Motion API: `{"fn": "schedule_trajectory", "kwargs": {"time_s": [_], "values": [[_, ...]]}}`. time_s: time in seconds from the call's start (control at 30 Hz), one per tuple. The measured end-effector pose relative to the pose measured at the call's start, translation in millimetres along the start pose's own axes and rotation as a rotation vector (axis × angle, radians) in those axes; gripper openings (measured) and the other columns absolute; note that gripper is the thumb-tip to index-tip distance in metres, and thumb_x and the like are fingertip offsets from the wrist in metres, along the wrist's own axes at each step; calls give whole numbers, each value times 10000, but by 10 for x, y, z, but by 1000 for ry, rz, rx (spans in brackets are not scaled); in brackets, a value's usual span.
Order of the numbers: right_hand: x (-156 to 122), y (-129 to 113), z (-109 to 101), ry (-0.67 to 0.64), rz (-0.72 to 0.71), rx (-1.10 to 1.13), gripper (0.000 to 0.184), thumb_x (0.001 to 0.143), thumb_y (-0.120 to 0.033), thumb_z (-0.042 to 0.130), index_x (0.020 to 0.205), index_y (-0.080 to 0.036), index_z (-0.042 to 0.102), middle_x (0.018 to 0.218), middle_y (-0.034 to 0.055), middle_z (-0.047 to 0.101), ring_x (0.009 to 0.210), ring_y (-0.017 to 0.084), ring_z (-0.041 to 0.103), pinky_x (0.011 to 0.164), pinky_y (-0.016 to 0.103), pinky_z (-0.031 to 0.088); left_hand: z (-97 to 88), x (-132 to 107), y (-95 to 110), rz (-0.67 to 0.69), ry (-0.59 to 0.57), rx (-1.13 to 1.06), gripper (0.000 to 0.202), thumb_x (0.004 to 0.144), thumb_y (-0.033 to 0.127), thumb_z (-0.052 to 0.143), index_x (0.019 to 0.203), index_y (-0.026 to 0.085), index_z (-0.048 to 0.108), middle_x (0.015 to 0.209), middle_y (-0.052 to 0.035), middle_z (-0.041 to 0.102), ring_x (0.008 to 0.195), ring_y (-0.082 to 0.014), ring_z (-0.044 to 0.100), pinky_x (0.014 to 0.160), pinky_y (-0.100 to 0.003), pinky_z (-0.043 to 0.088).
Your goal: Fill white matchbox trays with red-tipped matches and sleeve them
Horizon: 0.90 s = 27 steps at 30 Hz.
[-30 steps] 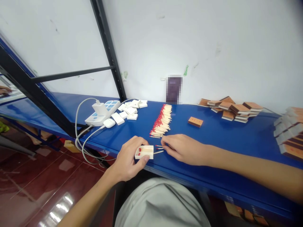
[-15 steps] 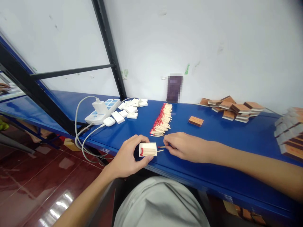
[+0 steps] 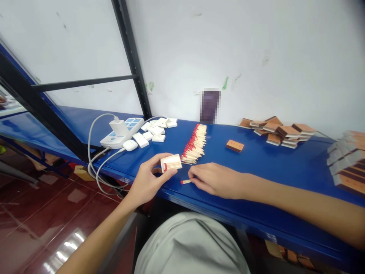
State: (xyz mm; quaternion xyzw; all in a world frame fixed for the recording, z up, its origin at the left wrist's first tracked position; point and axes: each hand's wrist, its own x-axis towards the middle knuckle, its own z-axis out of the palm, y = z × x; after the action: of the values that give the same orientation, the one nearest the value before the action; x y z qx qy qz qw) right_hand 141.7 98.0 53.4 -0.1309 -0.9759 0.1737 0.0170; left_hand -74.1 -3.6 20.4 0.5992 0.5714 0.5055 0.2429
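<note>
Our left hand [image 3: 148,179] grips a small tray [image 3: 170,158] with matches [image 3: 172,166] inside; our right hand [image 3: 217,180] pinches loose matches [image 3: 186,182] near the match pile [image 3: 195,146].

I see free passage over the blue table [image 3: 273,161] between the match pile [image 3: 195,145] and the single matchbox [image 3: 235,146]; farther right, stacked matchboxes [image 3: 349,182] block my way.

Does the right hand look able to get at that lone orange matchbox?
Probably yes: the matchbox lies just beyond the right hand, with only blue tabletop showing between them. That hand pinches matches, though, so it might need to set them down first.
</note>
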Motion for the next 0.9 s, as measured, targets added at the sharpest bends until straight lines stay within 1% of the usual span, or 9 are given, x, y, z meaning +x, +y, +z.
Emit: {"fn": "schedule_trajectory", "kwargs": {"time_s": [0.2, 0.3, 0.37, 0.43, 0.5, 0.57, 0.7, 0.8, 0.9], "values": [[-44, -6, -39, -46, -56, -85, 127, 983, -227, 439, 932, -179, 544, 860, 40, 660, 642, 145, 559, 594, 279, 352, 49, -22, 21, 50, 12, 84, 389, 853, 388, 729, 1187, 206, 646, 1141, -52, 699, 956, -218, 681, 765, -280, 570], [-43, -12, -31, -49, -56, -85, 91, 961, -207, 455, 911, -181, 526, 829, 31, 645, 618, 139, 537, 580, 274, 332, 77, -34, -6, 135, 19, 190, 369, 866, 340, 717, 1202, 211, 638, 1142, -46, 694, 933, -199, 673, 767, -279, 552], [-28, -11, -6, -5, -48, 14, 76, 957, -212, 457, 905, -187, 507, 777, 10, 622, 595, 128, 515, 573, 261, 333, 97, -41, -26, 224, 3, 297, 351, 872, 304, 711, 1202, 211, 635, 1082, -44, 697, 901, -192, 657, 770, -290, 528], [-9, -6, 39, 87, -42, 132, 78, 962, -232, 448, 905, -194, 487, 710, -19, 581, 561, 118, 482, 563, 249, 335, 115, -46, -34, 297, -25, 393, 328, 881, 296, 703, 1189, 205, 636, 1012, -44, 692, 884, -195, 636, 788, -311, 503], [6, -5, 99, 187, -27, 190, 73, 963, -243, 442, 921, -197, 480, 672, -37, 553, 533, 114, 455, 552, 245, 331, 128, -50, -23, 332, -46, 444, 314, 888, 313, 699, 1175, 201, 639, 984, -48, 685, 893, -204, 618, 813, -330, 485], [14, -12, 156, 235, -4, 176, 62, 955, -244, 449, 942, -196, 485, 697, -30, 574, 544, 118, 473, 556, 249, 331, 136, -56, 6, 335, -84, 471, 302, 885, 344, 707, 1148, 206, 648, 992, -49, 685, 905, -210, 605, 822, -338, 476], [12, -40, 202, 199, 9, 86, 84, 957, -249, 450, 915, -193, 496, 798, 11, 638, 650, 147, 563, 600, 264, 353, 149, -75, 61, 336, -155, 528, 277, 894, 377, 690, 1116, 217, 653, 1001, -43, 696, 888, -216, 589, 801, -343, 468], [1, -50, 179, 152, -1, 44, 112, 962, -255, 450, 882, -194, 499, 775, 6, 629, 645, 146, 561, 603, 265, 355, 162, -84, 54, 385, -136, 552, 276, 910, 372, 667, 1125, 202, 640, 1010, -52, 704, 874, -218, 582, 795, -347, 465], [-14, -46, 166, 144, -23, 25, 132, 971, -256, 441, 879, -192, 511, 794, 7, 634, 654, 142, 562, 613, 264, 361, 170, -84, 22, 437, -118, 558, 286, 908, 378, 670, 1116, 184, 639, 991, -55, 707, 855, -215, 574, 791, -349, 463]]}}
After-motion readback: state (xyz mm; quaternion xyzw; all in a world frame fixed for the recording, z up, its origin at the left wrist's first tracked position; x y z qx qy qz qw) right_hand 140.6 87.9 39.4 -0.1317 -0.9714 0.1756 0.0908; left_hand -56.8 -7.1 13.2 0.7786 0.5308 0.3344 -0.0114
